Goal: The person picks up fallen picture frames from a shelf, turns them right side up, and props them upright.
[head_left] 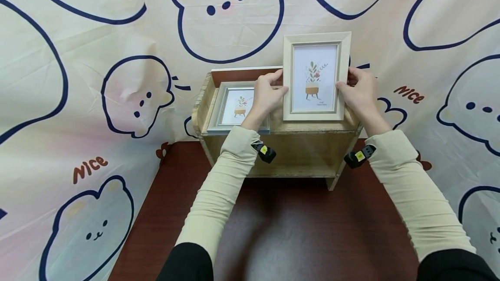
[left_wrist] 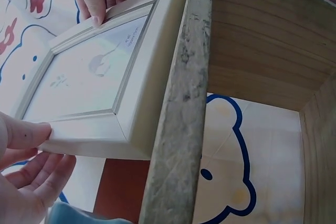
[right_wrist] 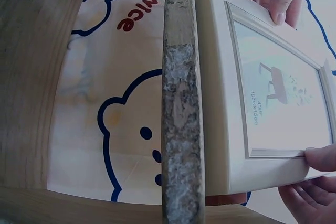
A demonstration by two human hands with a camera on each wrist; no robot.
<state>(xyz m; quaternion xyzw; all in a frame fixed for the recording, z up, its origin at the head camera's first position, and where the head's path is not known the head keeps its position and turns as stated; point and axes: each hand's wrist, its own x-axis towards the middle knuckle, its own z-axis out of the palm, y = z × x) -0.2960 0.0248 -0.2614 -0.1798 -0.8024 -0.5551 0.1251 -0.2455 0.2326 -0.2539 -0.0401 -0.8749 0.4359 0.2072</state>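
A cream picture frame (head_left: pixel 288 77) with a plant print stands upright at the right side of a small wooden shelf (head_left: pixel 300 127). My left hand (head_left: pixel 267 94) pinches its left edge between thumb and fingers. On the opposite edge, my right hand (head_left: pixel 359 88) grips in the same way. Both wrist views show the frame close behind the shelf's front edge; whether its base touches the shelf top I cannot tell. A second, silvery-blue picture frame (head_left: pixel 224 99) leans back on the shelf's left part, partly covered by my left hand.
The shelf has a raised side panel (head_left: pixel 201 105) at left and an open compartment (head_left: pixel 300 153) below. It stands on a dark red-brown table (head_left: pixel 289 237). Behind hangs a cloth (head_left: pixel 226 38) printed with bears.
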